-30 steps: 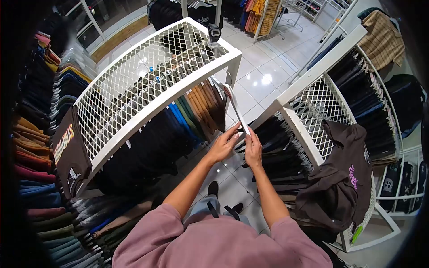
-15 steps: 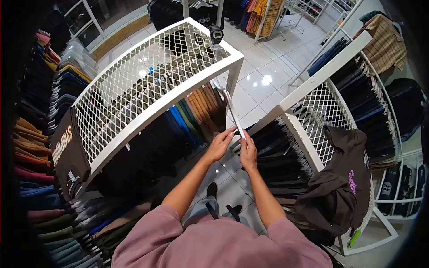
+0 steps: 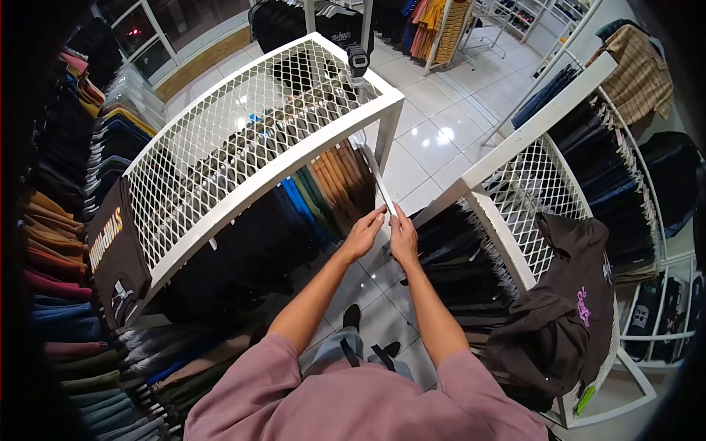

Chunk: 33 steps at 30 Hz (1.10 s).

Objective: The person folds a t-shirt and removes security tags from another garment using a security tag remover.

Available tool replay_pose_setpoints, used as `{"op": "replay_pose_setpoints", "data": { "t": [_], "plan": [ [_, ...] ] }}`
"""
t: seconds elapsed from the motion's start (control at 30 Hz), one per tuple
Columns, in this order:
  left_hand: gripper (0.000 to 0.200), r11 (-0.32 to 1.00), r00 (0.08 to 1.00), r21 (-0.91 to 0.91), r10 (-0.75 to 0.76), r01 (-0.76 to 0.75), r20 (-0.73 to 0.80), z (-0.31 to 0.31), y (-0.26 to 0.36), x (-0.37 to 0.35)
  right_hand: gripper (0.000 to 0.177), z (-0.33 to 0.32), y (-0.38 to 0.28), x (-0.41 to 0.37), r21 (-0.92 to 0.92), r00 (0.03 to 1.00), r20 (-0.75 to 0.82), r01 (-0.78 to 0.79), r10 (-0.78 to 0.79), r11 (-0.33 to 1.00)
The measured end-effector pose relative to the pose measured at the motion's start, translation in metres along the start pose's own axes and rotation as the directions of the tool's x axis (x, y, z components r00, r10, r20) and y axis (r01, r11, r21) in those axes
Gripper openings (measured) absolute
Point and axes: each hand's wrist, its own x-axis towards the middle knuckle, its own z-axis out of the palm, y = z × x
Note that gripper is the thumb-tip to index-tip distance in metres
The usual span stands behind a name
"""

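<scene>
A slim white rod or strip (image 3: 380, 181) slants down from the near right corner of the white mesh-topped rack (image 3: 279, 160). Its lower end is between my two hands. My left hand (image 3: 363, 234) has its fingers pressed around the left side of that end. On the right side, my right hand (image 3: 403, 235) is closed on the same piece, thumb upward. Both hands are almost touching. Brown, green and blue garments (image 3: 338, 180) hang just left of the rod, beneath the rack top.
A second white mesh rack (image 3: 500, 220) with a dark shirt (image 3: 562, 294) over it stands at the right. Hanging clothes (image 3: 66, 272) line the left side. A black watch (image 3: 358, 60) sits on the far rack corner. Tiled floor (image 3: 434, 136) shows between the racks.
My hands have moved slightly up and closer together along the white piece. The whole view has shifted a little.
</scene>
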Motion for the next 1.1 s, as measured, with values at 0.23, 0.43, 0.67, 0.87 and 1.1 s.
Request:
{"op": "replay_pose_setpoints", "data": {
  "t": [0.23, 0.43, 0.67, 0.87, 1.1],
  "plan": [
    [0.056, 1.0, 0.999, -0.022, 0.018, -0.018, -0.033, -0.004, -0.005, 0.014, 0.042, 0.007, -0.023, 0.022, -0.121, 0.999, -0.015, 0.031, -0.033, 0.992],
    [0.057, 0.978, 0.996, -0.2, 0.049, -0.064, -0.078, -0.023, 0.016, 0.035, 0.041, 0.021, -0.029, 0.058, 0.006, 0.985, -0.034, 0.172, -0.171, 0.985],
    [0.054, 0.953, 1.0, -0.301, 0.018, -0.023, -0.02, -0.054, 0.015, 0.078, 0.038, 0.037, -0.047, 0.103, -0.005, 0.975, -0.074, 0.209, -0.208, 0.978],
    [0.05, 0.947, 0.977, -0.253, 0.17, -0.199, -0.132, -0.062, 0.033, 0.095, 0.04, 0.043, -0.062, 0.135, -0.091, 0.985, -0.038, 0.164, -0.168, 0.982],
    [0.058, 0.966, 0.992, -0.237, 0.084, -0.105, -0.098, -0.068, 0.016, 0.119, 0.043, 0.034, -0.081, 0.146, -0.096, 0.999, -0.028, -0.022, 0.019, 0.995]
  ]
}}
